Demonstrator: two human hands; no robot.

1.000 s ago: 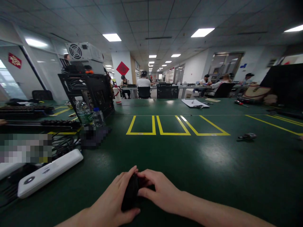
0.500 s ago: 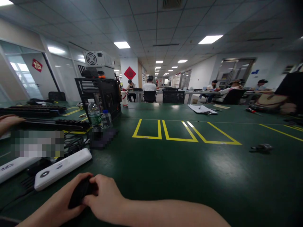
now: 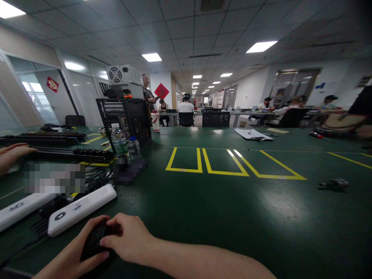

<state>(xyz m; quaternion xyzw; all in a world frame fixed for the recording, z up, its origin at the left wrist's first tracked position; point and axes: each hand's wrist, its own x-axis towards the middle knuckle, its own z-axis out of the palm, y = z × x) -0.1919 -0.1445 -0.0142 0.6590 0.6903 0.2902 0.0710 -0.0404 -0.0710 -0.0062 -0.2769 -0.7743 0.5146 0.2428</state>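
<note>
Low in the view, close to the table's near edge, my left hand (image 3: 76, 252) is wrapped round a small, flat black object (image 3: 93, 241). Its exact kind cannot be made out. My right hand (image 3: 132, 235) reaches across from the right, its thumb and fingers closed on the object's right side. The fingers cover much of the object. Just beyond my left hand lies a long white device (image 3: 83, 209) with a round dark button, apart from my fingers.
On the green table (image 3: 209, 221), yellow tape outlines (image 3: 186, 170) lie ahead. Water bottles (image 3: 119, 141) stand before a black computer case (image 3: 128, 112). A clipboard (image 3: 251, 134) and a dark metal part (image 3: 334, 184) lie right. Another person's hand (image 3: 16, 155) is beside keyboards (image 3: 66, 154).
The whole view has shifted slightly to the right. My hands still hold the black object, which is turned a little, with a narrow edge now showing. A standing person has appeared behind the computer case.
</note>
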